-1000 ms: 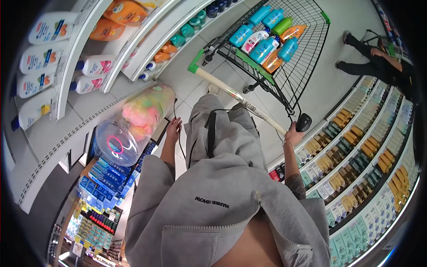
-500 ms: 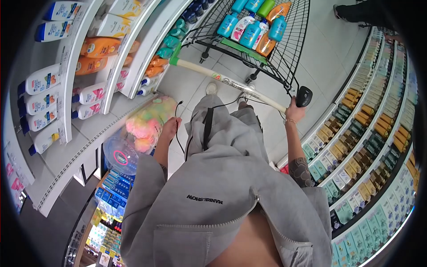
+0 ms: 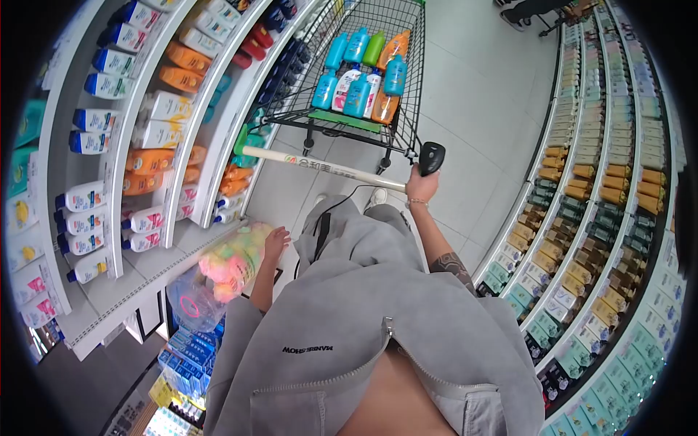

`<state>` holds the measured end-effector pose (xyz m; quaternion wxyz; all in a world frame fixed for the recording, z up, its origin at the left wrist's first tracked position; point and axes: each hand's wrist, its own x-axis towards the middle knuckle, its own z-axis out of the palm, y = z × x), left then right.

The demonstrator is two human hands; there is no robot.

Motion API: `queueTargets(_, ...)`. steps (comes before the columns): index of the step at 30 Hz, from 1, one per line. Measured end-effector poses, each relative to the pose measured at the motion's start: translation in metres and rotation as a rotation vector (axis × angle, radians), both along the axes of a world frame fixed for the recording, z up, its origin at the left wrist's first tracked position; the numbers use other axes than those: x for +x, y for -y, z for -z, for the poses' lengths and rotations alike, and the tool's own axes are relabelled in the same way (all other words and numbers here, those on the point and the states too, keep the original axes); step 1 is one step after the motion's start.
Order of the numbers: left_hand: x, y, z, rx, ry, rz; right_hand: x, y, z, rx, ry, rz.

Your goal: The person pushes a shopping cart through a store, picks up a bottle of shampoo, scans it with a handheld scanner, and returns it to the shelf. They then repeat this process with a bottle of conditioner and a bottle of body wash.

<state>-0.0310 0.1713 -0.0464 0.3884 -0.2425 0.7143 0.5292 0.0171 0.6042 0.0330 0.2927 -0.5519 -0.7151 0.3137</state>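
Note:
My right hand [image 3: 423,184] is wrapped round the right end of the shopping cart handle [image 3: 305,163], beside a rounded black device [image 3: 431,158] with a small pale mark. In the cart [image 3: 291,116] sit several blue bottles [image 3: 357,96], a green bottle [image 3: 374,49], orange bottles [image 3: 393,48] and white-and-pink bottles [image 3: 345,90]. Off the handle, my left hand [image 3: 275,241] hangs low with its fingers apart and holds nothing. It is nearest to a bag of pastel bath puffs [image 3: 231,261]. A thin black cable [image 3: 350,193] runs across the front of my clothes.
Shelves of bottles [image 3: 81,196] line my left, with blue boxes [image 3: 189,356] lower down. Curved shelves of small packages [image 3: 563,269] run along my right. Tiled floor [image 3: 465,138] stretches ahead; a person's dark-clad leg [image 3: 527,10] shows at the far top right.
The cart and my right hand have shifted left in view, and more shelving shows. My left hand's fingers, curled by the cable end before, are now apart, with the cable away from them.

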Motion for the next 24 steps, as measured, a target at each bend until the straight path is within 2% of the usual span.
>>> queueTargets(2,0.000,-0.022,-0.006,0.025,-0.071,0.038,-0.006,-0.010,-0.005,-0.048,0.064,0.032)
queueTargets(4,0.004,-0.040,-0.010,-0.104,-0.217,0.340,-0.010,-0.020,-0.006,-0.052,0.057,0.030)
queueTargets(5,0.008,-0.038,0.004,-0.108,-0.232,0.355,-0.013,-0.025,-0.008,-0.047,0.056,0.019)
queueTargets(7,0.024,-0.023,0.044,-0.174,-0.579,0.516,-0.019,-0.036,-0.012,-0.050,0.026,0.034)
queueTargets(11,0.023,-0.047,-0.026,-0.361,-0.554,0.627,-0.030,-0.056,-0.016,-0.070,0.033,0.032)
queueTargets(13,0.014,-0.060,-0.058,-0.314,-0.258,0.418,-0.036,-0.067,-0.020,-0.055,0.056,0.027)
queueTargets(14,0.009,-0.038,-0.026,-0.189,-0.209,0.280,-0.039,-0.073,-0.020,-0.058,0.052,0.037)
queueTargets(15,-0.003,-0.021,-0.007,-0.190,-0.212,0.288,-0.042,-0.079,-0.021,-0.069,0.059,0.033)
queueTargets(16,-0.017,-0.009,0.008,-0.048,-0.189,0.171,-0.046,-0.087,-0.021,-0.077,0.067,0.029)
queueTargets(17,-0.028,-0.007,0.015,0.093,-0.163,0.055,-0.049,-0.094,-0.021,-0.076,0.065,0.038)
queueTargets(18,-0.042,-0.037,-0.017,0.037,-0.129,-0.201,-0.051,-0.099,-0.018,-0.072,0.086,0.023)
queueTargets(20,-0.087,-0.063,-0.045,0.133,-0.097,-0.334,-0.056,-0.110,-0.021,-0.067,0.107,0.017)
queueTargets(22,-0.141,-0.074,-0.027,0.230,-0.232,-0.435,-0.061,-0.124,-0.030,-0.082,0.135,-0.002)
queueTargets(24,-0.199,-0.101,-0.028,0.296,-0.329,-0.348,-0.066,-0.138,-0.034,-0.072,0.138,0.010)
